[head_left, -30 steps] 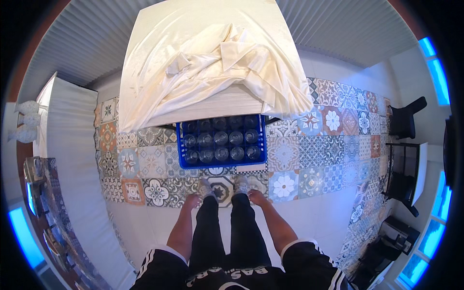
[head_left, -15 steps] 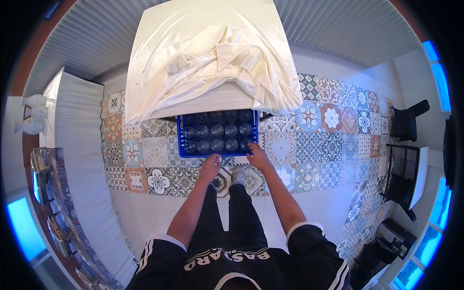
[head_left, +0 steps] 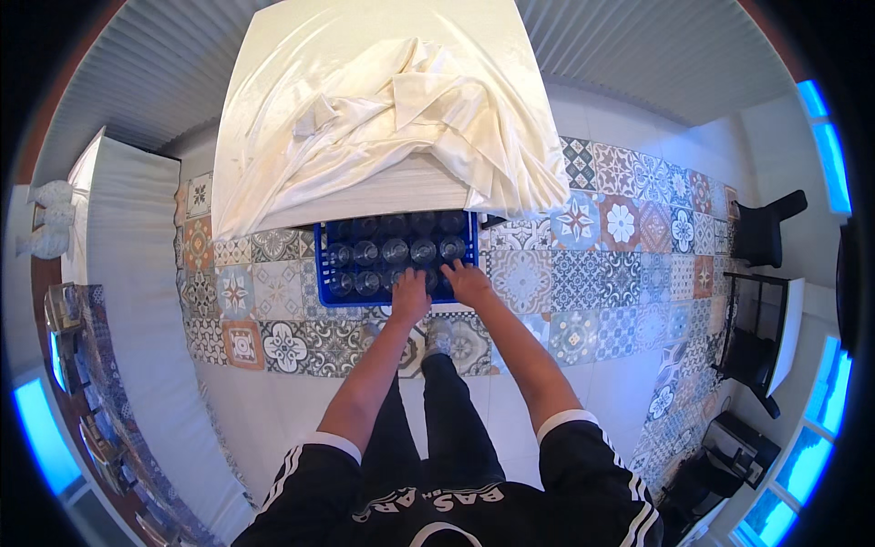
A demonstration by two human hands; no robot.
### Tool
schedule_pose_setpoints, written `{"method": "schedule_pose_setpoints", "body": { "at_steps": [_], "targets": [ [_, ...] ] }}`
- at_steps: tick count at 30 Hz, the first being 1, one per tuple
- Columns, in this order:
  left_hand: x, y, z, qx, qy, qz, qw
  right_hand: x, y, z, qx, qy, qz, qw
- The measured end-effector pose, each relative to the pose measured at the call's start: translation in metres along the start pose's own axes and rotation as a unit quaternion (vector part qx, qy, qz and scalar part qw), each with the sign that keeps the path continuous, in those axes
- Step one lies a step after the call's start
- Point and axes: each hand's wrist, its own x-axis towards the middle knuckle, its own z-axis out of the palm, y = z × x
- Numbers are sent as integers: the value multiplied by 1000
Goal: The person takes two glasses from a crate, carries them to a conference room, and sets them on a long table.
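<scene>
A blue plastic crate [head_left: 321,273] sits on the floor, partly under a table's near edge. Rows of clear drinking glasses [head_left: 394,252] stand inside it. My left hand [head_left: 411,295] reaches over the crate's near rim into the front row, fingers apart at the glasses. Just to its right, my right hand [head_left: 468,284] is over the front right corner, thumb and fingers spread beside the end glasses. My hands partly cover the front-row glasses there, so contact with them is hard to make out. The crate's far part lies in the table's shadow.
Above the crate stands a table with a crumpled cream satin cloth [head_left: 365,118] over it. Patterned tiles [head_left: 519,273] cover the floor around. A long white-covered table [head_left: 137,237] runs along the left; black chairs [head_left: 761,228] stand at the right.
My left hand has moved forward, from in front of the crate to over its front row. My right hand has shifted slightly left and further in. The whole view has shifted a little.
</scene>
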Motion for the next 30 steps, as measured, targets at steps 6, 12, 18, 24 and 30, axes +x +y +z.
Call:
{"method": "schedule_pose_setpoints", "body": {
  "at_steps": [6,12,18,24,30],
  "targets": [
    [11,-2,6,50,-53,43,996,5,-6,16,-45,-1,51,998],
    [19,-4,10,57,-74,44,995,15,-20,5,-67,-87,83,990],
    [23,1,12,49,-60,36,996,24,-18,36,-15,-7,114,993],
    [33,3,24,59,-52,6,997,36,-23,50,-8,-16,159,987],
    [40,7,32,94,-37,-28,994,37,-20,46,21,11,165,986]
  ]
}}
